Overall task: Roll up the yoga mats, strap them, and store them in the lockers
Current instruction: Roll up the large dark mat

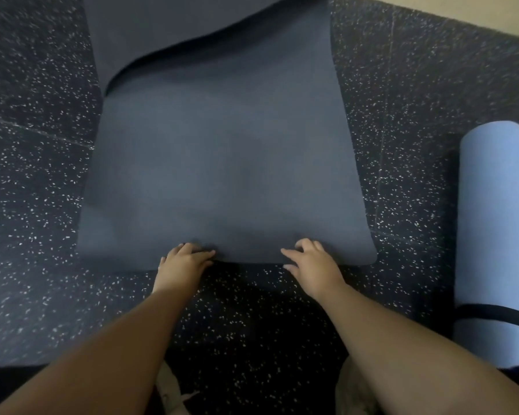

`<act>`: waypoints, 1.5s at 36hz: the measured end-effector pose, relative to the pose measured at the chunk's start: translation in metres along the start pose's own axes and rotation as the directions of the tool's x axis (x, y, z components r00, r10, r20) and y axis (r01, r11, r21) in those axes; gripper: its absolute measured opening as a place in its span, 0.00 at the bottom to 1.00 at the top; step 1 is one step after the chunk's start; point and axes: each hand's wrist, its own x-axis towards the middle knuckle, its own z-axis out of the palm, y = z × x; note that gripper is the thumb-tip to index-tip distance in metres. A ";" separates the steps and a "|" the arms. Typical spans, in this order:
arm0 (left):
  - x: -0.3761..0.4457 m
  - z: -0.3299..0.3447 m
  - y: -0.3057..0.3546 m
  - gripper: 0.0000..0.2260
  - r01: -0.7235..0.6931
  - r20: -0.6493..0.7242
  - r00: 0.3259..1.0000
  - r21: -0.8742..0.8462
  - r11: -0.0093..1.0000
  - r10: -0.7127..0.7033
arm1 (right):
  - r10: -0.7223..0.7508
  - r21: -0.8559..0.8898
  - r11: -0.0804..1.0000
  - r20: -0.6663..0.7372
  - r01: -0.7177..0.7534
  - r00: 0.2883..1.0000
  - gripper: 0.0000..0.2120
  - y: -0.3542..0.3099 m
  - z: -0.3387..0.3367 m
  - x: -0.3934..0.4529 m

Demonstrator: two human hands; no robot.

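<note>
On the speckled dark rubber floor (36, 181): dark blue flat foam yoga mat (222, 163), long axis running away from the person. Left hand (183, 262) and right hand (310, 262), level with each other, curl fingers over its near short edge. Light blue rolled, strapped mat (492, 223) lies at right.

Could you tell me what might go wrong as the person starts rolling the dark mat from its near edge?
1. The dark mat has a raised fold at its far end, which could roll in as a crease unless flattened.
2. The left hand and right hand sit near the middle of the edge, so the corners may lag and the roll could go crooked.
3. The rolled light blue mat lies close on the right and might get bumped.
</note>
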 end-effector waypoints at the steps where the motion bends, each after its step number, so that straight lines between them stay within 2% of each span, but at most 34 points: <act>1: -0.001 -0.001 0.001 0.14 0.008 -0.031 0.999 -0.024 1.000 -0.009 | 0.002 0.011 1.000 -0.025 -0.002 1.000 0.20 -0.001 0.001 -0.001; 4: -0.004 -0.004 0.005 0.13 0.026 -0.098 0.995 -0.052 0.998 -0.031 | 0.028 0.061 0.998 -0.074 -0.023 0.997 0.19 -0.005 0.003 -0.005; 8: -0.006 -0.008 0.012 0.15 0.044 -0.136 0.990 -0.002 0.999 -0.044 | 0.064 0.021 0.998 -0.102 -0.062 0.993 0.18 -0.007 0.001 -0.008; 12: -0.005 -0.008 0.025 0.16 0.075 -0.199 0.979 0.173 0.982 -0.040 | 0.124 -0.015 0.992 -0.134 -0.128 0.983 0.17 -0.009 -0.003 -0.009; 17: -0.004 -0.005 0.026 0.15 0.030 -0.144 0.989 0.301 0.953 0.015 | 0.147 -0.058 0.986 -0.153 -0.158 0.977 0.14 -0.007 -0.003 -0.007; 24: 0.010 -0.005 0.019 0.12 -0.064 -0.030 0.997 0.182 0.981 0.071 | 0.119 -0.073 0.990 -0.080 -0.125 0.990 0.11 0.001 0.004 0.004; 28: 0.020 0.005 0.013 0.12 -0.089 -0.089 0.990 0.217 0.972 0.110 | 0.080 -0.103 0.990 -0.157 -0.097 0.984 0.11 0.003 0.011 0.010; 31: 0.026 0.020 0.012 0.13 -0.131 -0.231 0.946 0.364 0.922 0.226 | 0.037 -0.129 0.988 -0.301 -0.079 0.953 0.08 0.003 0.019 0.017; 33: 0.027 0.027 0.014 0.14 -0.147 -0.319 0.906 0.384 0.912 0.280 | 0.049 -0.150 0.983 -0.359 -0.109 0.932 0.13 0.005 0.023 0.022; 37: 0.021 0.037 0.007 0.06 -0.220 -0.435 0.811 0.392 0.893 0.390 | 0.027 -0.146 0.986 -0.339 -0.081 0.940 0.14 0.009 0.030 0.029; 41: 0.016 0.041 -0.008 0.18 -0.359 -0.356 0.785 0.406 0.840 0.507 | -0.003 -0.067 0.998 -0.191 -0.010 0.982 0.10 0.017 0.025 0.034; 45: 0.022 0.039 -0.016 0.19 -0.420 -0.336 0.730 0.466 0.779 0.595 | -0.012 -0.009 1.000 -0.162 0.011 0.987 0.11 0.023 0.025 0.037; 48: 0.021 0.039 -0.012 0.19 -0.413 -0.359 0.737 0.432 0.802 0.573 | -0.007 -0.044 0.999 -0.339 -0.009 0.941 0.11 0.022 0.032 0.034; 51: 0.020 0.041 -0.007 0.18 -0.357 -0.404 0.760 0.396 0.846 0.509 | -0.038 -0.067 0.998 -0.492 0.006 0.870 0.16 0.019 0.037 0.029; 54: 0.024 0.044 -0.005 0.11 -0.334 -0.436 0.749 0.402 0.853 0.499 | -0.108 -0.087 0.993 -0.489 0.074 0.865 0.21 0.020 0.045 0.020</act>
